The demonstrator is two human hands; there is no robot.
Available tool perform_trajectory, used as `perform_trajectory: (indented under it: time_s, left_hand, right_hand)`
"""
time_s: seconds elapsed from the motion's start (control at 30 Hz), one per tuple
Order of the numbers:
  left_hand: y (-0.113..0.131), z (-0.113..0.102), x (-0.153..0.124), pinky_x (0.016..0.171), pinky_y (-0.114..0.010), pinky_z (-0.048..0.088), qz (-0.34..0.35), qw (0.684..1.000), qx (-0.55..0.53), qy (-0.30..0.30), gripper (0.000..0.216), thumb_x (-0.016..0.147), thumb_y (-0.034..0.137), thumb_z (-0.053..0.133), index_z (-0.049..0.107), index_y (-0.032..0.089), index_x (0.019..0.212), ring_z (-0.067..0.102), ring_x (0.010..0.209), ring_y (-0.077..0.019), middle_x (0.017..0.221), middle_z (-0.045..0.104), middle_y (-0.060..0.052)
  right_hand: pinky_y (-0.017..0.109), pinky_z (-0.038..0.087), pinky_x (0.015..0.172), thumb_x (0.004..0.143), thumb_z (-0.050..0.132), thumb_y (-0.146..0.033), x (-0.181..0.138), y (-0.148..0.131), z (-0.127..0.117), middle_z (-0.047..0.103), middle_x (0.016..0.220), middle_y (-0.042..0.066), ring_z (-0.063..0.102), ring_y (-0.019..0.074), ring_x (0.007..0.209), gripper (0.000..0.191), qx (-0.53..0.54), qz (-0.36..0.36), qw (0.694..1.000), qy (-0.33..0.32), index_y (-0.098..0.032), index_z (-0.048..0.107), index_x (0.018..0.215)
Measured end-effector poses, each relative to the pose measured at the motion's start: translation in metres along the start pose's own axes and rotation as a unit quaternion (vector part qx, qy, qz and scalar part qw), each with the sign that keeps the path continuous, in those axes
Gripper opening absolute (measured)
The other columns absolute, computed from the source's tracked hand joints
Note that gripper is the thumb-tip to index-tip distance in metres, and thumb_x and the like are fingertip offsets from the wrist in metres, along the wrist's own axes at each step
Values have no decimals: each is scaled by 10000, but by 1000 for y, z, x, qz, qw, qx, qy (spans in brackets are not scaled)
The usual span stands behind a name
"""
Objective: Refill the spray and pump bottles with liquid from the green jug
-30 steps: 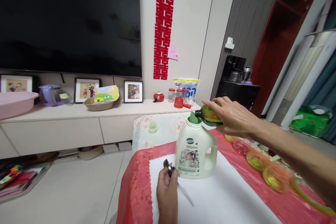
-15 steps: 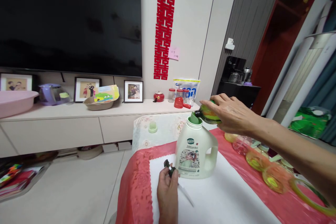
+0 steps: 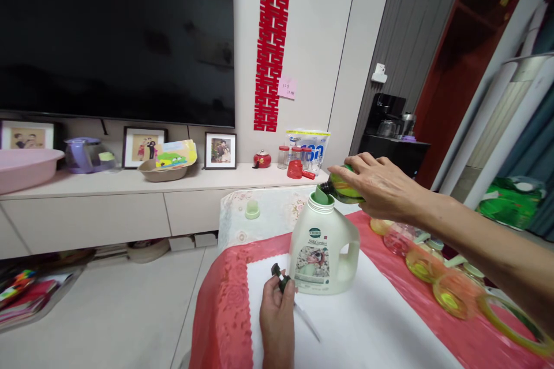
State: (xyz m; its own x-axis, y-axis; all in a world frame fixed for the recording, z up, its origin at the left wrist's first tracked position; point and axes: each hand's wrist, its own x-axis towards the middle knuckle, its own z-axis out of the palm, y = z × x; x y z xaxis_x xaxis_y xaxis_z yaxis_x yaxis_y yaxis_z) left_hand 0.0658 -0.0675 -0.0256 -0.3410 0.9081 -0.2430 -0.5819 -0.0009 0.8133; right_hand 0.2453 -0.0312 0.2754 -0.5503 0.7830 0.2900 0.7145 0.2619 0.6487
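My right hand is wrapped round a small green bottle, tipped on its side. Its dark neck rests at the green spout in the mouth of a pale green laundry detergent jug, which stands upright. Whether liquid is flowing I cannot make out. Lower down, my left hand grips a black pump head with a thin pale tube pointing down to the right, close to the jug's base. The jug's light green cap sits apart on the table behind.
Red cloth and a white sheet cover the table. Several glass jars line the right side, beneath my forearm, near a yellow tape roll. Behind is a low white cabinet with frames, a basket and a pink basin.
Almost nothing differs. My right hand and the tilted green bottle have shifted very slightly left; the jug and my left hand's grip on the pump head look the same.
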Motion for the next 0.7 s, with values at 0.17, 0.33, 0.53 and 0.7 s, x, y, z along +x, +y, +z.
perform_trajectory:
  time_s: [0.17, 0.33, 0.53, 0.7]
  left_hand:
    - [-4, -1, 3, 819, -288, 576, 7, 1000, -4, -5, 393, 724, 249, 796, 627, 175, 1071, 756, 964, -248, 1014, 782, -97]
    - [-6, -1, 3, 817, -281, 579, 6, 1000, -5, 1, 378, 727, 258, 796, 636, 177, 1060, 754, 990, -252, 1033, 779, -100]
    - [-8, -2, 5, 821, -294, 585, 4, 1000, -11, 6, 369, 721, 239, 803, 637, 181, 1045, 754, 986, -258, 1032, 779, -106]
    - [-7, -2, 5, 829, -300, 586, 10, 1000, -3, -1, 370, 731, 251, 801, 637, 182, 1055, 756, 967, -252, 1025, 779, -101]
  right_hand:
    - [286, 214, 726, 723, 526, -90, 0, 0, -1, 469, 1282, 86, 431, 235, 1107, 794, -5, 2, 1000, -8, -326, 317, 1451]
    - [292, 195, 717, 729, 529, -90, 2, -1, -2, 470, 1258, 81, 427, 222, 1073, 801, -6, -4, 1000, -11, -332, 300, 1458]
    - [294, 164, 700, 727, 522, -74, 3, -4, -4, 475, 1223, 76, 424, 208, 1041, 795, -9, -7, 1000, -17, -335, 314, 1449]
    - [289, 159, 705, 731, 544, -89, 3, -4, -5, 470, 1238, 73, 419, 214, 1052, 787, -13, -10, 1000, -11, -343, 320, 1441]
